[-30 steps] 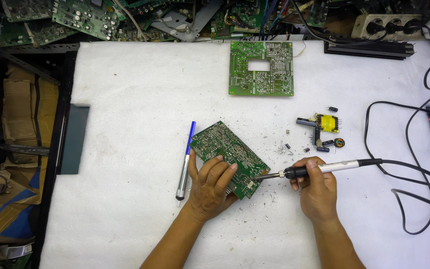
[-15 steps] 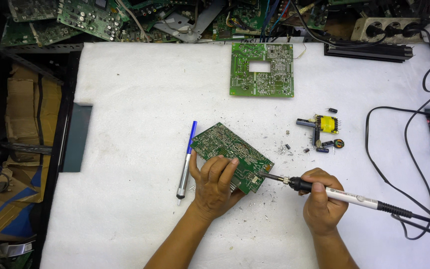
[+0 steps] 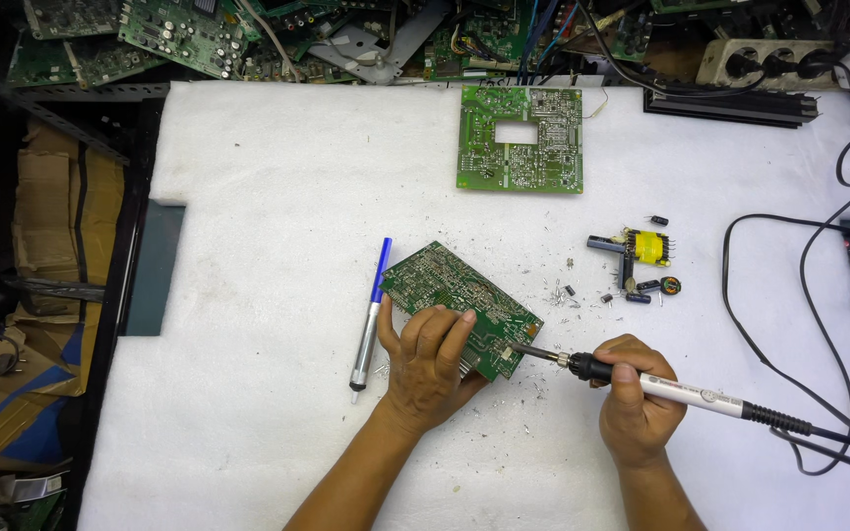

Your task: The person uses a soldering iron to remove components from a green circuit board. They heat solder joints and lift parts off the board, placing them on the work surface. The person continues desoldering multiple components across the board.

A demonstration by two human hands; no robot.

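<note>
While pinning small green circuit board point(image 3: 459, 301) flat on white padded bench point(image 3: 268, 197) w/ left hand point(image 3: 428, 364), fingers spread open on top, gripping grey-handled soldering iron point(image 3: 681, 390) in closed right hand point(image 3: 635, 408), tip at board's near edge. Several parts already off: yellow transformer point(image 3: 647, 247), black capacitors point(image 3: 641, 292). Desoldering prob. midway. Blue-tipped solder sucker point(image 3: 370, 317) just beside board, untouched.

Green circuit board point(image 3: 450, 292) flat (solder side up) on white mat, soldering iron point(image 3: 641, 382) tip at its right edge

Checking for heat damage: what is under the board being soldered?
The board lies on the white mat. The left hand presses on its near end; the iron touches its edge. Anything under the board is hidden.
</note>
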